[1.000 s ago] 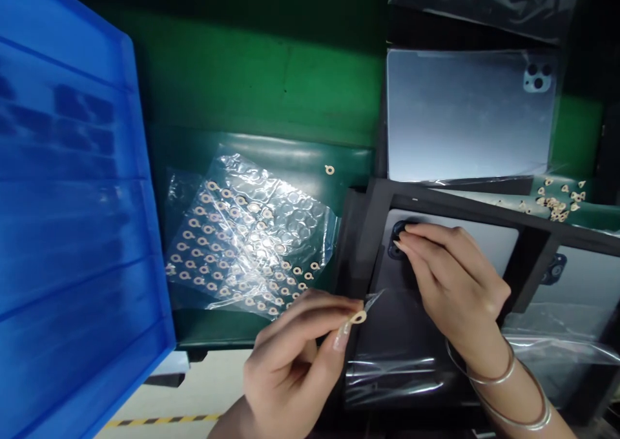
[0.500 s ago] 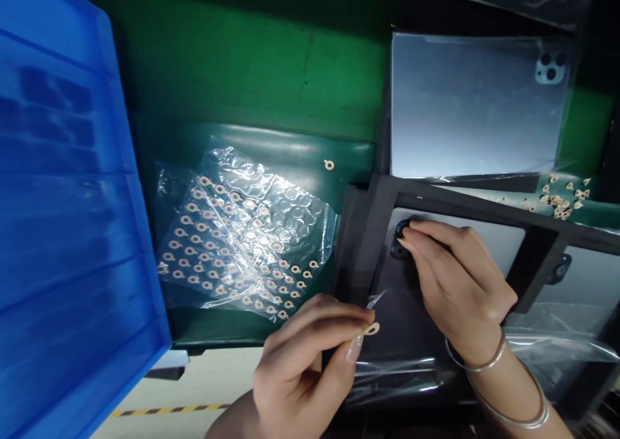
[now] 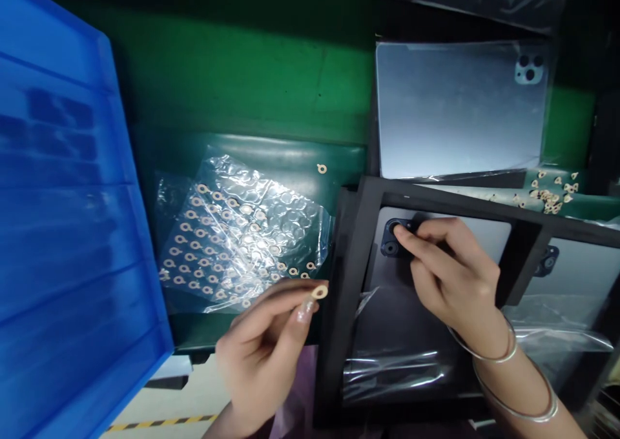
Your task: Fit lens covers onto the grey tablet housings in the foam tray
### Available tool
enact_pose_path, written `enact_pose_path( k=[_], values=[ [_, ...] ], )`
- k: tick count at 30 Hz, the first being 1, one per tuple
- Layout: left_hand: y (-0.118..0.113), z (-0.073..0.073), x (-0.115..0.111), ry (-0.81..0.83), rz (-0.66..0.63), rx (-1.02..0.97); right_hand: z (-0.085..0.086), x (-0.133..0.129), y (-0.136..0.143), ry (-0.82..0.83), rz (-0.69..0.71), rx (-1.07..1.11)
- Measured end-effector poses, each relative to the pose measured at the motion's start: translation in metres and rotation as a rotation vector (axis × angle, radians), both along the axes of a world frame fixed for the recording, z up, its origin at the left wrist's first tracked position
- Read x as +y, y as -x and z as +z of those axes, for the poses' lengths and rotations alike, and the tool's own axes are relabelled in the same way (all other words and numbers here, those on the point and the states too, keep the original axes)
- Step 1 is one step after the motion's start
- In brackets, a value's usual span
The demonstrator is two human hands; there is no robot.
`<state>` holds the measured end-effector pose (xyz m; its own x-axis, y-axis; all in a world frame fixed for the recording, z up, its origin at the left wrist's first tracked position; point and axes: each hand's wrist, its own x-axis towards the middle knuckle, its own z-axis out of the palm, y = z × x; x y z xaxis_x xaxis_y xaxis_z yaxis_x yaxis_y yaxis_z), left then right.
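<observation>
My left hand (image 3: pixel 271 342) pinches a small beige ring-shaped sticker (image 3: pixel 320 292) with a tab between thumb and forefinger, beside the black frame. One finger of my right hand (image 3: pixel 450 271) presses on the upper lens of the dark camera block (image 3: pixel 390 248) at a grey tablet's corner; its other fingers bend apart, with nothing visible in them. That tablet (image 3: pixel 387 277) lies back up in the black frame (image 3: pixel 361 232). Clear film (image 3: pixel 397 368) covers its lower part. A clear plastic sheet (image 3: pixel 232 232) with rows of similar ring stickers lies left of the frame.
A blue bin (image 3: pixel 72 232) stands at the left. Another wrapped tablet (image 3: pixel 460 110) lies behind the frame, and a second framed tablet (image 3: pixel 581 271) is at right. Loose stickers (image 3: pixel 549 199) are heaped at far right; a single ring (image 3: pixel 322 168) lies on the green mat (image 3: pixel 271 152).
My left hand has moved left, away from the tablet, with the ring sticker still pinched. My right hand has gone from a pinch at the camera block to one finger pressing on the lens.
</observation>
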<state>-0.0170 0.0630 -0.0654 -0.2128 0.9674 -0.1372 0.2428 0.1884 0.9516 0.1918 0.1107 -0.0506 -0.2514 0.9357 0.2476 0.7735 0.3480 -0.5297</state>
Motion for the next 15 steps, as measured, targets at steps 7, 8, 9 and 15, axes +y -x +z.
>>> enact_pose_path(
  k=[7,8,9,15],
  values=[
    [0.003,-0.009,0.003,0.081,0.078,0.0,-0.003,-0.001,-0.003,0.007,0.019,-0.031],
    [0.002,-0.009,0.003,0.08,0.076,-0.004,-0.003,0.0,-0.007,0.035,0.033,0.024],
    [0.001,-0.008,0.002,0.075,0.074,-0.014,-0.004,0.0,-0.01,0.062,0.044,0.08],
    [-0.011,-0.002,0.0,-0.069,-0.043,0.054,-0.007,0.001,-0.009,0.026,0.033,0.065]
  ],
)
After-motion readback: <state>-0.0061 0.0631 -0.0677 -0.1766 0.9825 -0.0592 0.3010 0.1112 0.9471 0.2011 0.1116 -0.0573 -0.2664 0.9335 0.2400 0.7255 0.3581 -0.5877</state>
